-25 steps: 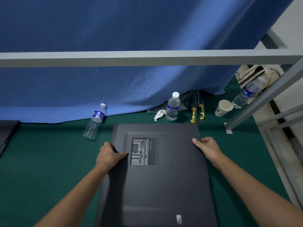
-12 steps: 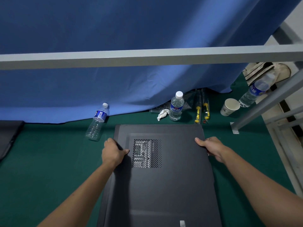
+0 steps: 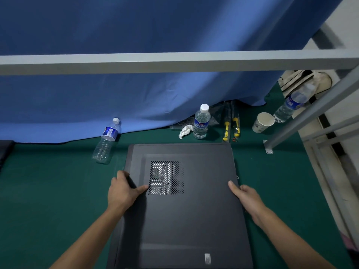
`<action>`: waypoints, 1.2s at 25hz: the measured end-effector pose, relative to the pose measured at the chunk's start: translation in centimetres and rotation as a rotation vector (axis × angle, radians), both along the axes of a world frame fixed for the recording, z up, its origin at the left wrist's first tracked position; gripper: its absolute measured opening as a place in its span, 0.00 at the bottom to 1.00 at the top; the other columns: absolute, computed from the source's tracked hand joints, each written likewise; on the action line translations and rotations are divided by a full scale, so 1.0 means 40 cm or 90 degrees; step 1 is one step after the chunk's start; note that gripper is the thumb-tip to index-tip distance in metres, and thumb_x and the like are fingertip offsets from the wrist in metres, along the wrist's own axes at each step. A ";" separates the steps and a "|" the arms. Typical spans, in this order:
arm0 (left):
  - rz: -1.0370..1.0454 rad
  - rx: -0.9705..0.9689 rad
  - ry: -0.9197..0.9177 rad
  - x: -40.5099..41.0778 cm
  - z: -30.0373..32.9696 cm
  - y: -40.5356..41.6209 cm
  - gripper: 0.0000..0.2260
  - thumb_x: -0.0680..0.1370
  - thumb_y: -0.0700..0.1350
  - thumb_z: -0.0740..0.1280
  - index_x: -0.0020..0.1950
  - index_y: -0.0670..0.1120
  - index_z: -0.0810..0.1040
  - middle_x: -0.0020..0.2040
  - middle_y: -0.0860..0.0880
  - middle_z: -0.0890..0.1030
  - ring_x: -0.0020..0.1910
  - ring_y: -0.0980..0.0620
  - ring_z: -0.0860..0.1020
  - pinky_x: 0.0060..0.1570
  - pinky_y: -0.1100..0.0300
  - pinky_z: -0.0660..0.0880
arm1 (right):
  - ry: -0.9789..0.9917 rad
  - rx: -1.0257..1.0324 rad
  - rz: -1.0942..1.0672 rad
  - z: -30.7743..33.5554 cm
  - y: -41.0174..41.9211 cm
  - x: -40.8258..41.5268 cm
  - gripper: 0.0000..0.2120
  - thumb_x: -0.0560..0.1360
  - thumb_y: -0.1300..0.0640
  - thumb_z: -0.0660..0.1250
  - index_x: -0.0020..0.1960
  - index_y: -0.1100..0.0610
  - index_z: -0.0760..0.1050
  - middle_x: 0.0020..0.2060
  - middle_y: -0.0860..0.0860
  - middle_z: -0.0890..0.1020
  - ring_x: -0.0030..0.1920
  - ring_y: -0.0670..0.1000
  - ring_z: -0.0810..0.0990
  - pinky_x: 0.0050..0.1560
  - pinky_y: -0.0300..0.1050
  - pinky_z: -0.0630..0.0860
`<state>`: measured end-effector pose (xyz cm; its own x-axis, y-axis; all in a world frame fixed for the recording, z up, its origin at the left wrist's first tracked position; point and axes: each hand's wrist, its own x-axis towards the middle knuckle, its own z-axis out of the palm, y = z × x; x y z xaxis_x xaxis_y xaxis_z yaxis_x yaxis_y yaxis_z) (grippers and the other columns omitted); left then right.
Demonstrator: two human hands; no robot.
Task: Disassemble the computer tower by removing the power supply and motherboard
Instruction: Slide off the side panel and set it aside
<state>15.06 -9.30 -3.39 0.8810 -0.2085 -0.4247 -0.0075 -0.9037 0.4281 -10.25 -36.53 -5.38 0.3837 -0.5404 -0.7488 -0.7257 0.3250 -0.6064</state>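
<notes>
While both hands are clamped on its side edges, the computer tower [image 3: 186,206] is seen lying flat on its side on the green mat [image 3: 48,191], filling centre frame down to 6 o'clock. Side panel is still fitted; a perforated vent [image 3: 166,177] is set in it toward 11 o'clock of the panel, with internals dimly visible through the holes. Blue curtain [image 3: 136,94] is hung across 12 o'clock, crossed by a grey frame bar [image 3: 174,62].

Left hand [image 3: 122,191]: fingers curled over the tower's 9 o'clock edge, thumb laid on the panel beside the vent. Right hand [image 3: 246,197]: fingers wrapped down over the 3 o'clock edge, thumb on top.

Upright water bottle [image 3: 201,122] at 12 o'clock of the tower, tipped bottle [image 3: 106,141] at 10 o'clock, paper cup [image 3: 262,122] at 2 o'clock, yellow-handled tools [image 3: 231,127] between bottle and cup.
</notes>
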 end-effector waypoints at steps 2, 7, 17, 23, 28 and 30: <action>0.011 0.026 0.003 -0.001 0.006 -0.019 0.34 0.65 0.57 0.80 0.59 0.42 0.68 0.57 0.39 0.73 0.56 0.37 0.75 0.55 0.46 0.74 | -0.013 -0.021 -0.051 -0.018 0.018 0.006 0.42 0.72 0.34 0.67 0.74 0.62 0.65 0.72 0.55 0.70 0.70 0.56 0.70 0.72 0.53 0.66; 0.025 0.032 -0.019 -0.020 0.006 -0.025 0.35 0.66 0.56 0.79 0.62 0.39 0.68 0.59 0.36 0.73 0.58 0.35 0.73 0.58 0.45 0.72 | -0.018 -0.128 -0.097 -0.031 0.039 0.022 0.28 0.65 0.27 0.67 0.41 0.52 0.74 0.45 0.49 0.77 0.46 0.48 0.76 0.50 0.45 0.73; 0.051 0.001 -0.024 -0.028 0.006 -0.014 0.36 0.66 0.57 0.80 0.64 0.41 0.70 0.60 0.38 0.73 0.60 0.38 0.73 0.58 0.46 0.72 | -0.042 -0.152 -0.092 -0.044 0.014 0.007 0.31 0.67 0.32 0.71 0.30 0.52 0.57 0.28 0.51 0.64 0.30 0.51 0.63 0.35 0.43 0.63; 0.059 0.101 0.008 -0.037 0.013 -0.020 0.40 0.63 0.62 0.79 0.61 0.38 0.67 0.61 0.37 0.73 0.60 0.36 0.73 0.56 0.46 0.72 | -0.007 -0.165 -0.042 -0.056 0.028 -0.014 0.31 0.71 0.31 0.65 0.35 0.59 0.63 0.33 0.51 0.68 0.32 0.59 0.68 0.36 0.47 0.64; 0.049 0.094 0.008 -0.026 0.014 -0.016 0.38 0.66 0.59 0.79 0.61 0.37 0.67 0.62 0.37 0.73 0.60 0.37 0.73 0.57 0.46 0.72 | -0.017 -0.218 -0.088 -0.054 0.039 0.006 0.29 0.71 0.32 0.65 0.32 0.53 0.56 0.28 0.50 0.64 0.29 0.50 0.63 0.33 0.45 0.61; 0.036 0.100 0.000 -0.028 0.013 -0.013 0.36 0.67 0.58 0.78 0.61 0.36 0.67 0.62 0.36 0.73 0.61 0.37 0.73 0.58 0.46 0.72 | -0.035 -0.209 -0.109 -0.062 0.040 0.007 0.29 0.71 0.33 0.67 0.31 0.52 0.55 0.27 0.49 0.61 0.29 0.50 0.60 0.34 0.45 0.59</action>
<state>13.94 -9.82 -2.87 0.8892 -0.0900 -0.4486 0.0452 -0.9584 0.2820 -9.97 -34.94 -7.84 0.3017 -0.8084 -0.5054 -0.6409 0.2204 -0.7353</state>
